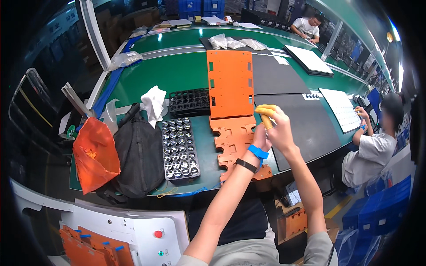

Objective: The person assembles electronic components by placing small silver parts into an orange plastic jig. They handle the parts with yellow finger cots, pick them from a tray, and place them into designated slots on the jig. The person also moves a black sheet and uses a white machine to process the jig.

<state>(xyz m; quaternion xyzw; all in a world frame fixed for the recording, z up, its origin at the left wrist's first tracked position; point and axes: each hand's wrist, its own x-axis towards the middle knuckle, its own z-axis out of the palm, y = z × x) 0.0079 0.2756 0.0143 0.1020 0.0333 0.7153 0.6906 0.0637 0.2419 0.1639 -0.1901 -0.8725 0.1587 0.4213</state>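
An orange fixture lies on the green table in front of me. Its flat panel with slots [230, 84] is at the far end, and its notched base [237, 137] is nearer. Over the base's right side, my left hand [261, 139] is close against my right, its fingers hidden; a blue strap and a black band circle that wrist. My right hand [280, 131] has yellow finger covers, and its fingers are curled together beside the panel's lower right corner. What they hold, if anything, cannot be made out. Left of the base stands a black tray [181, 150] of shiny round parts.
Behind the tray sits a black tray with round pockets [191, 101]. A black bag [141, 155], an orange bag [95, 153] and a white cloth [153, 104] crowd the left. Dark mats [306, 133] cover the right. Two people work across and to the right.
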